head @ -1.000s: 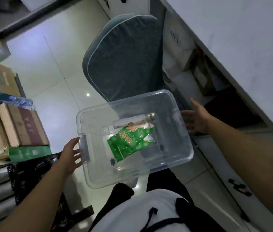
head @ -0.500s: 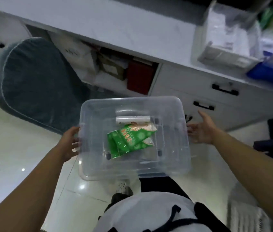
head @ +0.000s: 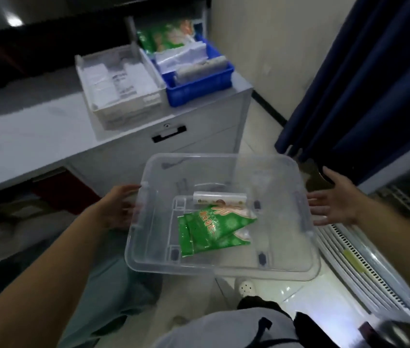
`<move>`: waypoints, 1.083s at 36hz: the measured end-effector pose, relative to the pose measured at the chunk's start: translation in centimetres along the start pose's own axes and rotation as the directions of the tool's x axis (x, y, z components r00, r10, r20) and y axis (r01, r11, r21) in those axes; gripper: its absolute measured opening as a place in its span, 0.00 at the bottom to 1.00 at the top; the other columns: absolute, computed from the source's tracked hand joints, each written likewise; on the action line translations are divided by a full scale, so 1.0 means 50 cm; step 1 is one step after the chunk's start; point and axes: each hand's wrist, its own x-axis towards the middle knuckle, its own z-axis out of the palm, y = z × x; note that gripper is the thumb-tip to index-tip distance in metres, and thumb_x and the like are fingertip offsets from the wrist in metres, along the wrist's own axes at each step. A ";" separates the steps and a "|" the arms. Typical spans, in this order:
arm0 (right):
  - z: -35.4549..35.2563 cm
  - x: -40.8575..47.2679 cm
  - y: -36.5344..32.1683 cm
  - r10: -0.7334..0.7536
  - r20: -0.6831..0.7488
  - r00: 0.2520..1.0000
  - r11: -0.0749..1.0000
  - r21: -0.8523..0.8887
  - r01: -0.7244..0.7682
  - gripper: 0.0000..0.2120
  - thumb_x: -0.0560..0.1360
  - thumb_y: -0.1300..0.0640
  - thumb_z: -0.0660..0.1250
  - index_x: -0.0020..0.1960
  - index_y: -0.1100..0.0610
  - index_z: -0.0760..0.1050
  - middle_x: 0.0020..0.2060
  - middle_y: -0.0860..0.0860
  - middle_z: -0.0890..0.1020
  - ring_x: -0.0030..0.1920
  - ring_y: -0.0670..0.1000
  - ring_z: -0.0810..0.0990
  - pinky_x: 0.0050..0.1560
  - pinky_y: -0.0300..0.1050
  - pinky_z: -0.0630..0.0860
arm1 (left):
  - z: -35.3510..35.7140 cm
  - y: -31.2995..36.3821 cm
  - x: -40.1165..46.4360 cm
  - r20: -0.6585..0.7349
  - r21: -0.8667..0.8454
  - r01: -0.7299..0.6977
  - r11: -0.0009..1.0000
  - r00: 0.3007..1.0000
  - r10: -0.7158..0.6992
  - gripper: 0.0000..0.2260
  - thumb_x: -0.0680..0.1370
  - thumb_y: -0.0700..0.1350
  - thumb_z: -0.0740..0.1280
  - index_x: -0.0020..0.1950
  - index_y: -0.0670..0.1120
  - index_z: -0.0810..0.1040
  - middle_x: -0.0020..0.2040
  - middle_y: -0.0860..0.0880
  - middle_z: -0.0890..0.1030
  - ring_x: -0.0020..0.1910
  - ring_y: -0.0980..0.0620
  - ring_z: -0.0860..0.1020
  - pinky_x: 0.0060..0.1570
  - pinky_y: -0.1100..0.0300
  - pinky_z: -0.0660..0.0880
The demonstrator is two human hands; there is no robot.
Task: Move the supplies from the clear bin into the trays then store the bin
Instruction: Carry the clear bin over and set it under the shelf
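I carry a clear plastic bin at waist height between both hands. My left hand presses on its left side by the handle. On the right side my right hand lies flat with fingers spread. Inside the bin lie green printed packets and a white tube just behind them. On the counter ahead stand a white tray holding white packages and a blue tray with clear bags. More green packets sit behind the blue tray.
The trays rest at the right end of a pale counter above a drawer with a black handle. A dark blue curtain hangs at the right. Below it runs a white slatted grille. Light floor tiles lie underfoot.
I have turned to the right with the bin. The grey chair and open cupboard have left the view, and the trays now stand straight ahead. Both hands keep their hold.
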 end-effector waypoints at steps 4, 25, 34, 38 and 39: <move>-0.153 -0.011 0.014 -0.021 0.037 0.999 0.988 0.151 0.015 0.47 0.64 0.24 0.64 0.65 0.62 0.75 0.63 0.61 0.78 0.63 0.63 0.76 0.59 0.65 0.74 | 0.176 0.113 0.053 0.034 0.147 -0.036 0.989 0.999 0.032 0.15 0.66 0.55 0.71 0.49 0.50 0.80 0.33 0.48 0.75 0.30 0.49 0.72 0.33 0.59 0.71; -0.336 -0.030 -0.079 -0.052 -0.161 0.986 0.716 0.682 0.149 0.40 0.67 0.32 0.69 0.61 0.66 0.79 0.64 0.62 0.79 0.65 0.65 0.77 0.63 0.68 0.71 | 0.844 0.705 0.319 0.224 0.725 -0.192 0.662 0.974 0.038 0.19 0.67 0.65 0.69 0.48 0.52 0.79 0.45 0.46 0.77 0.43 0.46 0.77 0.48 0.53 0.74; -0.258 -0.039 -0.246 -0.074 -0.289 0.955 0.553 0.785 0.280 0.38 0.68 0.34 0.70 0.63 0.65 0.77 0.64 0.62 0.79 0.63 0.66 0.78 0.63 0.69 0.71 | 1.044 0.963 0.403 0.414 0.782 -0.384 0.491 0.909 0.052 0.20 0.70 0.66 0.67 0.46 0.51 0.79 0.46 0.44 0.76 0.43 0.44 0.76 0.51 0.51 0.74; -0.234 -0.013 -0.337 -0.105 -0.334 0.937 0.510 0.790 0.340 0.37 0.68 0.34 0.70 0.63 0.62 0.78 0.61 0.62 0.81 0.60 0.66 0.80 0.60 0.70 0.73 | 1.098 1.064 0.442 0.449 0.783 -0.413 0.465 0.893 0.036 0.19 0.72 0.66 0.66 0.48 0.51 0.78 0.46 0.45 0.76 0.43 0.45 0.76 0.57 0.50 0.71; -0.229 -0.004 -0.360 -0.105 -0.339 0.935 0.503 0.793 0.344 0.37 0.68 0.34 0.70 0.63 0.62 0.78 0.61 0.62 0.81 0.59 0.66 0.80 0.60 0.70 0.74 | 1.108 1.086 0.451 0.454 0.785 -0.419 0.456 0.890 0.035 0.19 0.72 0.66 0.66 0.49 0.51 0.78 0.46 0.45 0.76 0.44 0.45 0.76 0.57 0.50 0.71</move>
